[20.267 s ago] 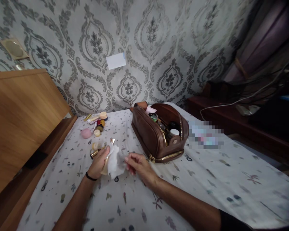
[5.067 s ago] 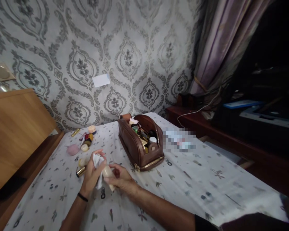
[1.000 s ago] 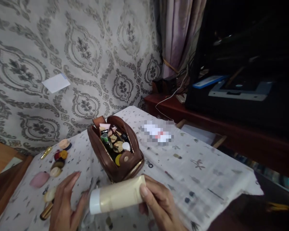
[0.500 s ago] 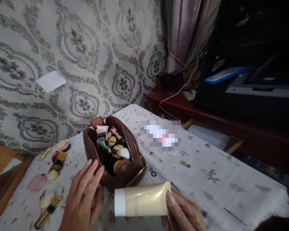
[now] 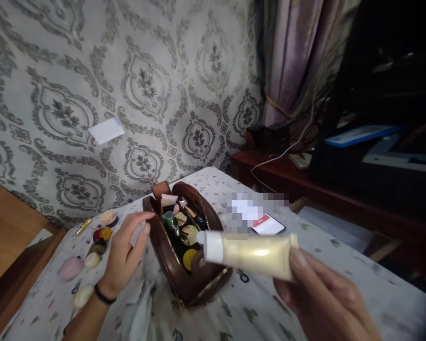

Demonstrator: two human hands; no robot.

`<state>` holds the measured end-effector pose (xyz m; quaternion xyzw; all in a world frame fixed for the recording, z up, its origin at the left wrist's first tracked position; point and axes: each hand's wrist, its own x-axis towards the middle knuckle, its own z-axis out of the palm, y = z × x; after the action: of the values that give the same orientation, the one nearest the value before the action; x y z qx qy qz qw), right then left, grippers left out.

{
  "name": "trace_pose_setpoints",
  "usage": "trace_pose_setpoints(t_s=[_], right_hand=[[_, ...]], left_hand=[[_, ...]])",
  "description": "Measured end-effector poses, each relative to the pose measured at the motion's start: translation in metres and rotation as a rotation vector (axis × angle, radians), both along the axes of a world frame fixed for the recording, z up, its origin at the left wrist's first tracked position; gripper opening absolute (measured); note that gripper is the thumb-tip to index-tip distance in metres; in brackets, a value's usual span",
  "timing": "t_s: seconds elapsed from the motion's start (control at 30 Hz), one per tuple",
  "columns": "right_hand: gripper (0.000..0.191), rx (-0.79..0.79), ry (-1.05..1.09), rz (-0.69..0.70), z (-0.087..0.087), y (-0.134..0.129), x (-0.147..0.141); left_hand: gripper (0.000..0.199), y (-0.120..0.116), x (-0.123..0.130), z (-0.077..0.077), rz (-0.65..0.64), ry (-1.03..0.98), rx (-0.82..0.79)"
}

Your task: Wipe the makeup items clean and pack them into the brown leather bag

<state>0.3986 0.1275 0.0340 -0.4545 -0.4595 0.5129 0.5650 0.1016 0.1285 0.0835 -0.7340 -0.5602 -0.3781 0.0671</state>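
Observation:
My right hand (image 5: 323,284) grips a pale yellow squeeze tube (image 5: 257,253) by its flat end. The tube lies sideways in the air, its white cap pointing left over the front right part of a brown makeup bag (image 5: 199,296). Unzipped, the bag shows a green-capped bottle (image 5: 169,222), a yellow round lid (image 5: 189,259) and several other cosmetics inside. My left hand (image 5: 126,251), with a dark band at the wrist, is open at the bag's left side. Its fingertips are at the rim; whether they touch it I cannot tell.
Left of the bag lie a pink rounded item (image 5: 70,268), a small jar (image 5: 109,218), a gold tube (image 5: 83,227) and several other cosmetics. A phone (image 5: 270,225), partly blurred out, rests behind the tube. Patterned wall (image 5: 145,80) and dark red furniture (image 5: 280,170) border the table.
My right hand has lifted the tube up and to the right, in front of the bag's right side. My left hand has risen to the bag's left rim. The view has shifted.

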Motion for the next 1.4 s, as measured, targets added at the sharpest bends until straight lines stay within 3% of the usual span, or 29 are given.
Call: trace_pose_setpoints(t_s=[0.07,0.17,0.3,0.4,0.53,0.8,1.07,1.23,1.4], right_hand=[[0.054,0.218,-0.185,-0.061,0.032,0.026,0.001],[0.05,0.577,-0.362,-0.046,0.075,0.076,-0.015],[0.041,0.788,-0.589,0.115,0.103,0.148,-0.068],[0.033,0.816,-0.833,0.203,0.101,0.187,-0.112],[0.034,0.86,-1.05,0.334,0.086,0.211,-0.148],[0.038,0.839,-0.875,0.834,0.072,0.227,-0.164],[0.028,0.647,-0.831,1.125,0.073,0.238,-0.189],[0.022,0.637,-0.818,1.24,0.083,0.242,-0.197],[0.024,0.661,-0.855,1.223,0.078,0.245,-0.195]], left_hand=[[0.024,0.011,-0.006,-0.004,0.02,-0.121,-0.025],[0.025,0.015,-0.008,-0.019,-0.012,-0.215,-0.033],[0.022,0.008,-0.004,-0.041,-0.029,-0.233,0.024],[0.026,0.005,-0.003,-0.053,-0.046,-0.244,0.059],[0.031,0.006,-0.008,-0.062,-0.067,-0.226,0.082],[0.035,0.006,-0.01,-0.069,-0.087,-0.257,0.052],[0.037,0.006,-0.009,-0.071,-0.086,-0.252,0.06],[0.037,0.007,-0.009,-0.074,-0.077,-0.249,0.062],[0.037,0.006,-0.009,-0.073,-0.088,-0.252,0.063]])
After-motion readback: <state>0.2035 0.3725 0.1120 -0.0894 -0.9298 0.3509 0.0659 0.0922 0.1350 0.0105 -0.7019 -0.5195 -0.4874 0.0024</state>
